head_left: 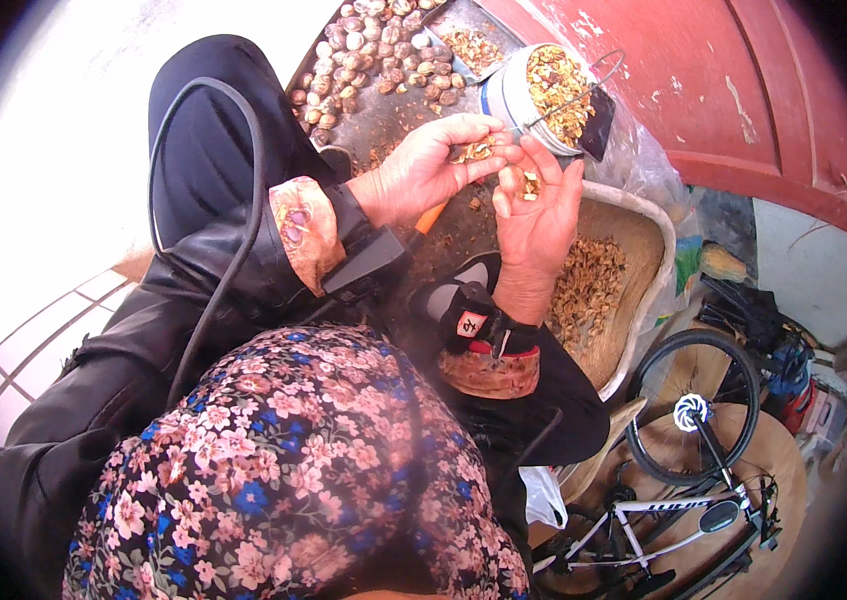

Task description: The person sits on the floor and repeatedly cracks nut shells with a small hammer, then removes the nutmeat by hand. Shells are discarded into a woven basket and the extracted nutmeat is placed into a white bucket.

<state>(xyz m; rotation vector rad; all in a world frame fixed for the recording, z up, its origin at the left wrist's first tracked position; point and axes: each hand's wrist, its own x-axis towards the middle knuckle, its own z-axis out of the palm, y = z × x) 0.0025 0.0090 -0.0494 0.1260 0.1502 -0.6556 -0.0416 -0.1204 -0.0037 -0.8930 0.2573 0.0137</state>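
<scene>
Walnut fragments held in left hand, cupped presumably against spillage; right hand grasps another fragment; white bucket just beyond.

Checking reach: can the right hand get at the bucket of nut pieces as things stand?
Likely yes: the right hand is close to the bucket, whose top is open. A wire handle crosses part of the opening, and the hand holds a nut piece.
</scene>
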